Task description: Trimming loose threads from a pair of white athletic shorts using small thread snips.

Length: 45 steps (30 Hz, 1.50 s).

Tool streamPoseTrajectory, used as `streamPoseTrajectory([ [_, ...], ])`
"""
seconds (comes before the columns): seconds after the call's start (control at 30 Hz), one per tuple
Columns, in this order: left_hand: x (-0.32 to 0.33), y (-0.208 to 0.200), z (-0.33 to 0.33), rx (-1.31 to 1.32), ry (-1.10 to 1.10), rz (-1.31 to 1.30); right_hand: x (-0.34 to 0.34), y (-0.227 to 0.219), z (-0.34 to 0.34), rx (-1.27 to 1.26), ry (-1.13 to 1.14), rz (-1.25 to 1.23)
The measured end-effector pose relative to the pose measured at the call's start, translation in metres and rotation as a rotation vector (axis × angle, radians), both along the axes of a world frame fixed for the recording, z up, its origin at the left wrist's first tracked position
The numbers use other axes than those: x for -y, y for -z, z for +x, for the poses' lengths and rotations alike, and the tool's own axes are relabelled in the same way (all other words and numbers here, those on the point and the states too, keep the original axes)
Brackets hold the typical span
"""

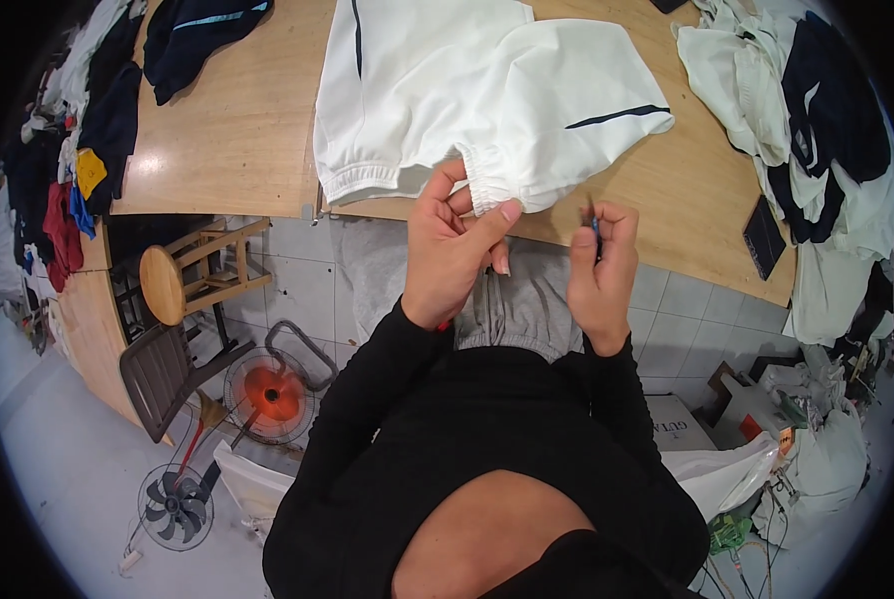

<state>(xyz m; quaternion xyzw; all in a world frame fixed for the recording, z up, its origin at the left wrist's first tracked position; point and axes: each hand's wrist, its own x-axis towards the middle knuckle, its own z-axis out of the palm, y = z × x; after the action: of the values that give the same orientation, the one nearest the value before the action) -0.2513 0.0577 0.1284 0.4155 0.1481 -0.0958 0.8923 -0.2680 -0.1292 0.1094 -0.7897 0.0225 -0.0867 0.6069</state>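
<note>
White shorts [557,95] with dark side stripes lie spread over the near edge of a wooden table. Thumb and fingers of my left hand [445,245] pinch the gathered elastic waistband [492,190], lifting it slightly at the edge. To the right of the waistband, apart from the cloth, my right hand [604,270] is closed around a small, slim, dark-and-blue tool [596,232]. Its narrow tip points away from me. My fingers cover most of it, so its exact kind is hidden.
The wooden table [237,130] carries a navy garment [192,45] at far left, and white and navy clothes [747,90] on the right. A black phone-like slab [764,238] lies near its right edge. A stool [162,285], chair [157,374] and fans [272,396] stand at left.
</note>
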Motion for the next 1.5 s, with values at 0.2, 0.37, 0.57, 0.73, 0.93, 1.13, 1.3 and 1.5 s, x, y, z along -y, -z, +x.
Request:
streamPoseTrajectory([
  [0.2,-0.006,-0.015,0.000,0.013,-0.003,0.032,-0.007,-0.021,-0.001,0.226,-0.047,-0.313],
  [0.37,-0.009,-0.020,-0.004,0.024,0.000,0.020,-0.008,-0.018,0.007,0.376,-0.054,-0.382],
  [0.57,-0.011,-0.023,-0.007,0.022,0.008,0.030,-0.007,-0.021,0.011,0.455,-0.102,-0.443],
  [0.73,-0.012,-0.023,-0.007,0.009,0.027,0.040,-0.011,-0.029,0.015,0.482,-0.102,-0.447],
  [0.93,-0.010,-0.023,-0.006,0.001,0.031,0.009,-0.011,-0.032,0.017,0.514,-0.119,-0.458],
  [1.13,-0.011,-0.022,-0.005,0.007,0.020,0.014,-0.010,-0.032,0.016,0.464,-0.113,-0.472],
  [1.3,-0.011,-0.021,-0.005,0.023,0.025,0.035,-0.009,-0.034,0.018,0.476,-0.115,-0.474],
  [1.5,-0.010,-0.021,-0.006,0.029,0.025,0.052,-0.010,-0.033,0.018,0.479,-0.117,-0.475],
])
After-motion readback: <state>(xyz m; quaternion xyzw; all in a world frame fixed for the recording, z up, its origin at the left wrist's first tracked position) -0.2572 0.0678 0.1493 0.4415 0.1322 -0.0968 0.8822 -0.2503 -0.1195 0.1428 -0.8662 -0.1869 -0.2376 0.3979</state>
